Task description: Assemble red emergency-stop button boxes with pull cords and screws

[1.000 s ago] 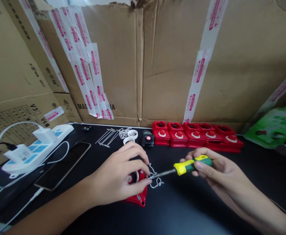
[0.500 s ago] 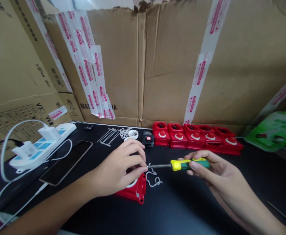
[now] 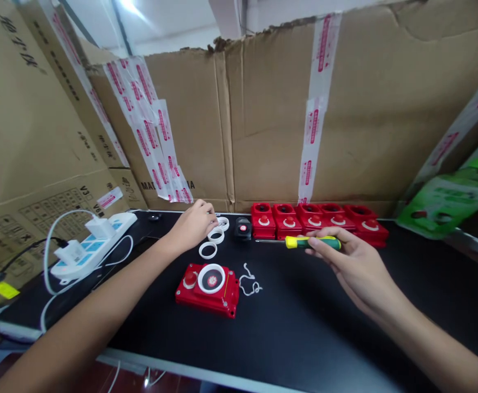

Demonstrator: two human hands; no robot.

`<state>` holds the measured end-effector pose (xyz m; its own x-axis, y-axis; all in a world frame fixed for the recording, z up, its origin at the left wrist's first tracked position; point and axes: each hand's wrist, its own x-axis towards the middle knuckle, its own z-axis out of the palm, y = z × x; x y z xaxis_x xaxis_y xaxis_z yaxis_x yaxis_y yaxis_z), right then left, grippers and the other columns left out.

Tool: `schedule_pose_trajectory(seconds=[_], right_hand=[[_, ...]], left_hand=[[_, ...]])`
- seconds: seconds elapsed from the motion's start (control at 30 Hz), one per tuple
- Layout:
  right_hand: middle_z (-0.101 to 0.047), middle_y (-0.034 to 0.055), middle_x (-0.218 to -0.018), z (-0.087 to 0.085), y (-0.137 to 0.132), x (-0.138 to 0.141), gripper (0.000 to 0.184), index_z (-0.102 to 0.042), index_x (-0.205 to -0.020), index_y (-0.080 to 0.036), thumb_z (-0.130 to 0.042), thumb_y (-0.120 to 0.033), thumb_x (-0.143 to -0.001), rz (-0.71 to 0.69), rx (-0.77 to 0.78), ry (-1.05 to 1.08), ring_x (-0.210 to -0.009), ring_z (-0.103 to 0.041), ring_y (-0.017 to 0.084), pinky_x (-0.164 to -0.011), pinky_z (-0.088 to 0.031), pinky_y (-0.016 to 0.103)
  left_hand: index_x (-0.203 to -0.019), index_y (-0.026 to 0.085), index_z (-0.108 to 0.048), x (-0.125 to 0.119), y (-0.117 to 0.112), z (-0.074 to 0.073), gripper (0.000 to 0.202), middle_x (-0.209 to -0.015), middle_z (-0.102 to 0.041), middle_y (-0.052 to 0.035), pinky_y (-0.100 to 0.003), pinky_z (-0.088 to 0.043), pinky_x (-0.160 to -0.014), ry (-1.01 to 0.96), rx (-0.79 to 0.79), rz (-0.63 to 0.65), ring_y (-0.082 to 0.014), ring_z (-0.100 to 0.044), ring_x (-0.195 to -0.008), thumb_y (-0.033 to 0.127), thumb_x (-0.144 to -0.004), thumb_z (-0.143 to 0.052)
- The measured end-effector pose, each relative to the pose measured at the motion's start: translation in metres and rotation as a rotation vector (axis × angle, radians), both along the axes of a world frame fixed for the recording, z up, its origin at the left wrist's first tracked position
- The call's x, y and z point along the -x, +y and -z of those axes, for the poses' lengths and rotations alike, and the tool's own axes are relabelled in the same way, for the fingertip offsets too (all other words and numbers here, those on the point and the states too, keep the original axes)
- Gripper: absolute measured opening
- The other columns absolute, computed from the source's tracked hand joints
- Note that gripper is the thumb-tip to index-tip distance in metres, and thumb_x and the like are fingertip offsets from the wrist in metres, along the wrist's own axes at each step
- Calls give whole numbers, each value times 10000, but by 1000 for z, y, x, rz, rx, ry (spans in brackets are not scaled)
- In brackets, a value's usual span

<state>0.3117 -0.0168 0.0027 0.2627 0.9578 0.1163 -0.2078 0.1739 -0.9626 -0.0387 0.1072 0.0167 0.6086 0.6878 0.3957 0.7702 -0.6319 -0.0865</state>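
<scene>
My left hand is at the back of the table, beside the stacked white rings. Its fingers are curled downward and close together, and their tips and anything between them are hidden. In my right hand is a screwdriver with a yellow and green handle, its shaft pointing left. A red box lies in front, between my arms, with a red button and a white ring around a dark round window. Just right of it lies a curled white cord.
Loose white rings lie behind the red box. A black square part stands near a row of several red boxes along the cardboard wall. At left is a power strip with cables; at right, a green pouch.
My left hand has left the screwdriver tip and moved back to the far side of the table, uncovering the red box. My right hand still holds the screwdriver. The view has shifted.
</scene>
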Motion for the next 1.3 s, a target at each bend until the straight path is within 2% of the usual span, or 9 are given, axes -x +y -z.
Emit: schedule_pose_trajectory(seconds=[0.27,0.4,0.47,0.6,0.7,0.87,1.03,1.2,1.3], right_hand=[[-694,25,-988,3,5,-7,393,-775,-838,-209,-1029,-420,-625,33,-69,-36,-928,-695,177,-853,-680,291],[-700,27,-1008,-2,3,-8,363,-764,-840,-212,-1018,-393,-654,29,-80,-20,-951,-687,176,-848,-677,283],[-698,22,-994,-4,2,-8,341,-767,-841,-216,-1013,-375,-667,33,-91,-12,-943,-682,168,-838,-673,267],[-706,17,-970,-7,1,-8,324,-770,-839,-228,-1013,-356,-668,69,-119,1,-934,-679,163,-830,-660,252],[-705,11,-966,-7,1,-9,305,-774,-851,-236,-1003,-350,-684,82,-129,-7,-933,-680,165,-842,-654,271],[-712,2,-957,-6,1,-9,282,-772,-859,-244,-985,-357,-712,87,-131,-29,-918,-682,161,-861,-648,292],[-731,8,-992,-1,6,-12,277,-770,-878,-236,-973,-350,-727,87,-151,-31,-954,-702,172,-888,-649,306],[-723,3,-1000,-1,8,-15,264,-780,-885,-237,-974,-333,-734,83,-143,-14,-947,-688,155,-871,-643,266],[-716,1,-1002,-2,6,-15,279,-779,-887,-243,-981,-345,-724,66,-136,-4,-951,-689,156,-879,-642,264]], left_hand=[[-1328,173,-655,-14,41,13,332,-1340,-674,-114,-470,-622,-962,73,47,-76,-257,-704,-1128,362,-1057,-685],[-1158,149,-720,-14,41,-1,202,-1180,-719,-94,-464,-600,-962,15,59,-98,-252,-698,-1083,317,-1054,-674],[-977,142,-765,-15,25,-18,218,-1031,-732,-102,-455,-568,-961,-20,70,-77,-262,-682,-1010,277,-1060,-614],[-1041,226,-778,-24,-43,-52,222,-1074,-739,-48,-359,-515,-935,-53,114,112,-226,-640,-1017,332,-1067,-584],[-1008,213,-769,-37,-95,-62,237,-1017,-738,-58,-371,-487,-909,46,125,321,-250,-602,-1012,264,-1083,-550],[-976,181,-751,-69,-119,-50,109,-908,-741,-80,-433,-475,-929,307,153,303,-290,-628,-949,290,-970,-744],[-1041,162,-752,-106,-115,-36,318,-830,-757,-120,-402,-478,-723,544,242,224,-344,-663,-935,324,-809,-896],[-910,160,-766,-136,-119,-20,534,-849,-770,-150,-392,-487,-666,679,342,202,-348,-674,-901,80,-435,-993],[-782,168,-739,-144,-123,-13,441,-868,-766,-165,-388,-487,-658,672,350,196,-344,-678,-885,13,-429,-953]])
